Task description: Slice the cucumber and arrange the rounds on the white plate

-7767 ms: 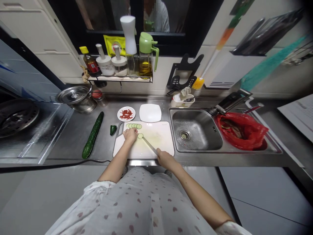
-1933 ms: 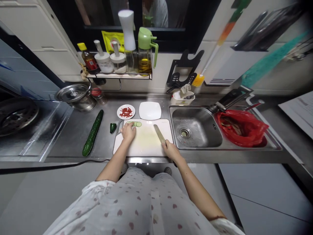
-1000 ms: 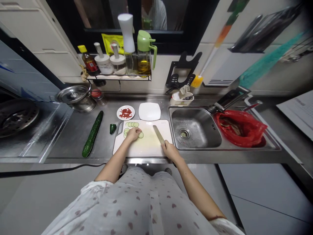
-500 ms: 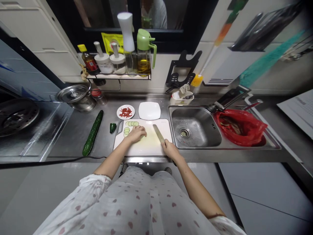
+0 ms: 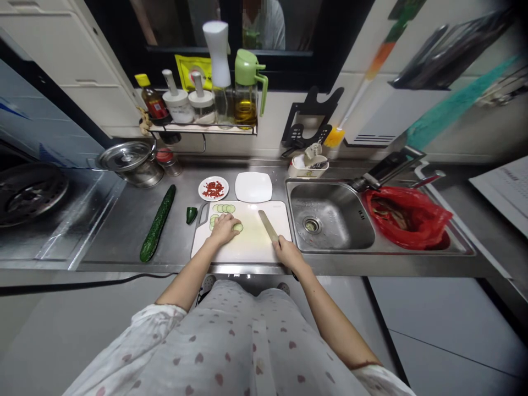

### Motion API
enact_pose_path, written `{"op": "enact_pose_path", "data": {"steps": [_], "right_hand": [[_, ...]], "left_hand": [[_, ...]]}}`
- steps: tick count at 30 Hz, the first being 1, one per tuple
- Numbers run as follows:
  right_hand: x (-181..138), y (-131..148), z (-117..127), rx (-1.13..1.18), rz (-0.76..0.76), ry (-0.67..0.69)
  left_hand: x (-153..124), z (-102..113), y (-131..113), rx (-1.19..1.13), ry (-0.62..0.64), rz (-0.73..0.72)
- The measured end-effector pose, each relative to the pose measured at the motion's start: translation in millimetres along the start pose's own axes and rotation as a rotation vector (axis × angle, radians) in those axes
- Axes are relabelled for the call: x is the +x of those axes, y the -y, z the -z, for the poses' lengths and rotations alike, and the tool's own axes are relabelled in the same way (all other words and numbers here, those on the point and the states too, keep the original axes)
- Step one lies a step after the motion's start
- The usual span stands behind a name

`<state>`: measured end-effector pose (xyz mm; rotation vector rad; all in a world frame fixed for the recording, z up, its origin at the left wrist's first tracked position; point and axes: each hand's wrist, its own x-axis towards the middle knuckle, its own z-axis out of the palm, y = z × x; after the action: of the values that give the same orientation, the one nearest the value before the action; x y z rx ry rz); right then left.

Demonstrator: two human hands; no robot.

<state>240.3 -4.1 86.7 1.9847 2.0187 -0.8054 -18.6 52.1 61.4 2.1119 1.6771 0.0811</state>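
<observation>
My right hand (image 5: 287,254) is closed round the handle of a kitchen knife (image 5: 268,225), whose blade rests over the right part of a white cutting board (image 5: 251,253). At the board's left side, my left hand (image 5: 224,229) is curled with its fingers on cucumber slices (image 5: 238,226); how many it holds is hidden. A row of overlapping cucumber slices (image 5: 224,208) lies near the board's back edge. More slices show partly behind my left hand. Left of the board are a short cucumber end (image 5: 191,215) and a whole cucumber (image 5: 158,223).
Behind the board stand a small plate of chopped red pieces (image 5: 213,189) and a white plate (image 5: 253,187). A sink (image 5: 330,214) lies to the right, with a red plastic bag (image 5: 408,217) beyond it. A lidded pot (image 5: 132,162) stands back left; above is a condiment rack (image 5: 202,130).
My left hand has shifted slightly left and back over the board, uncovering a cucumber slice by its fingertips. The knife and my right hand have stayed nearly still.
</observation>
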Motion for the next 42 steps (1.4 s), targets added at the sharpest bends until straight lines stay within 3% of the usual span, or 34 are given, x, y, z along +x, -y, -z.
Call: {"op": "enact_pose_path", "data": {"steps": [5,16,42], "right_hand": [[-4,2,3,-0.03,0.02,-0.001],[-38,21,-5,-0.122,0.149,0.042],[-36,28,-9,-0.183,0.167,0.121]], "left_hand": [[0,3,2,-0.027,0.037,0.026],[-3,0,4,-0.051,-0.051,0.13],[1,-2,7,-0.068,-0.093,0.156]]}}
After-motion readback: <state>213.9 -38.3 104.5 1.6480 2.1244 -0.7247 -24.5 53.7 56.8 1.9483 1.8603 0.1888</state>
